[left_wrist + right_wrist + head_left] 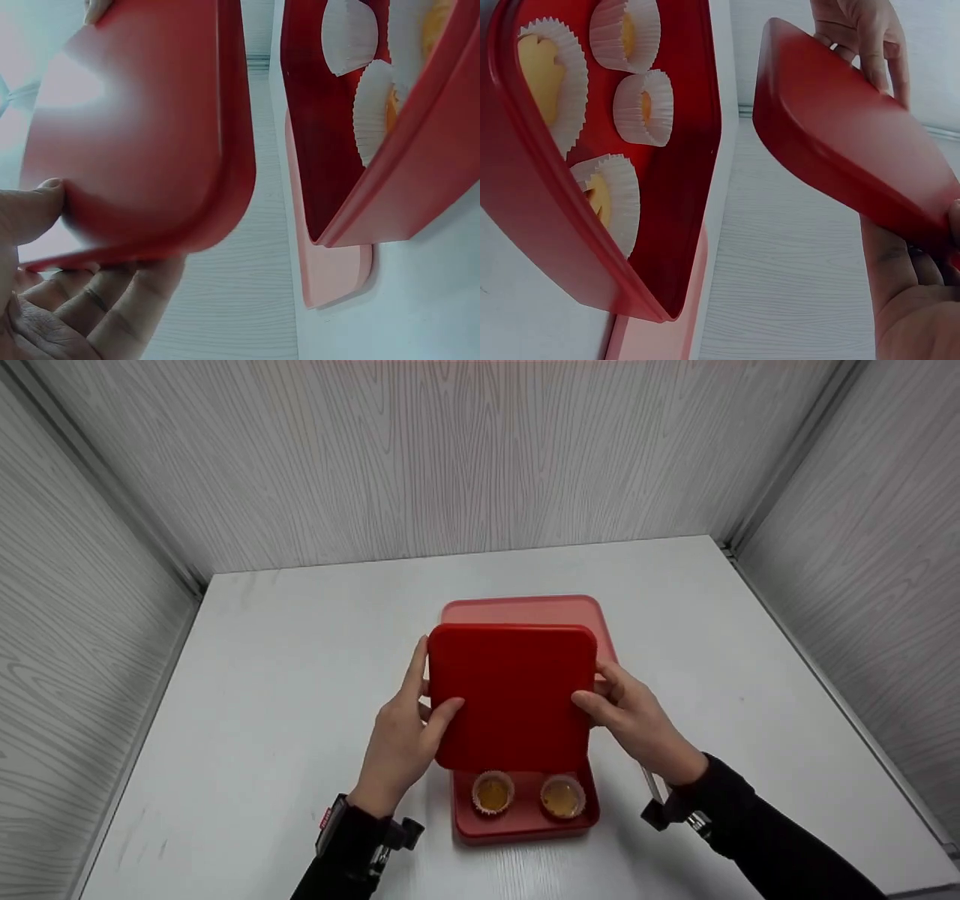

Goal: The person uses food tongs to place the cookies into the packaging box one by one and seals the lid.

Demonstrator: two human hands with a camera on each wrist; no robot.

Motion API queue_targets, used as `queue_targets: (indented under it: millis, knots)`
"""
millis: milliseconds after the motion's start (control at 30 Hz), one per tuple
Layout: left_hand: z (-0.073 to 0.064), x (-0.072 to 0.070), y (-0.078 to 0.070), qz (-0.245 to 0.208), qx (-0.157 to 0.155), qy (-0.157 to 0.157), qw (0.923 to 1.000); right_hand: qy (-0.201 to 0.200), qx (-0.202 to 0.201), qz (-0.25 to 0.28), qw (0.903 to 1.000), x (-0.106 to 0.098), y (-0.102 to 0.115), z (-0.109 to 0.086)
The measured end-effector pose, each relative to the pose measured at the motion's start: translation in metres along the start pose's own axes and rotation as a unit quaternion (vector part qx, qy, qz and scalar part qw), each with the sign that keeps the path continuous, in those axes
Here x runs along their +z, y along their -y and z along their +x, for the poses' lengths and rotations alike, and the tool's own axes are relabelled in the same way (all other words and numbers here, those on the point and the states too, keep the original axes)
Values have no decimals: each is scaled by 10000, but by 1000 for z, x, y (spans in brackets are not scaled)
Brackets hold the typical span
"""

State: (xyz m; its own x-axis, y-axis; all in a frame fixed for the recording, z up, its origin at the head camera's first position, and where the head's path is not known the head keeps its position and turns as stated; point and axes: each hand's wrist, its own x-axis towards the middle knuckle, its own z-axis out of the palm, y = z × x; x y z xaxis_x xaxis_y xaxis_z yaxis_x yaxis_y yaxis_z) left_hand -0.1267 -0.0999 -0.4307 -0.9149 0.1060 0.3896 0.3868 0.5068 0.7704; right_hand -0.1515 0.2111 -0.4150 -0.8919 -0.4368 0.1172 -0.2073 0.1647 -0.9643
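A red box lid [514,697] is held up by its two sides, tilted, over a red box [525,835]. My left hand [397,746] grips the lid's left side, thumb on its outer face and fingers about the edge. On the opposite side my right hand [641,724] pinches it between thumb and fingers. The right wrist view shows a gap between lid and box. Inside the box stand several white paper baking cups [643,109] with yellowish cookies [541,75]. From the head, the lid hides the box's far part.
Behind the box a pink tray [525,610] lies on the white table [315,660], partly covered by the lid. A thin pale bar [651,784] shows beside the right wrist; its kind is unclear. Grey wood-grain panels [465,457] enclose the table's back and sides.
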Motion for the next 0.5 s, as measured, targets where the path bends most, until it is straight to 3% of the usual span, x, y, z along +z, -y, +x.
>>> queue_targets:
  millis: [233,500]
  knots:
    - [-2,3,0,236,-422,215,9986,105,462,-11,9989,-1,-8,1]
    - [-5,12,4,436,-811,627,9938,79,586,-1107,9921,0,-22,-1]
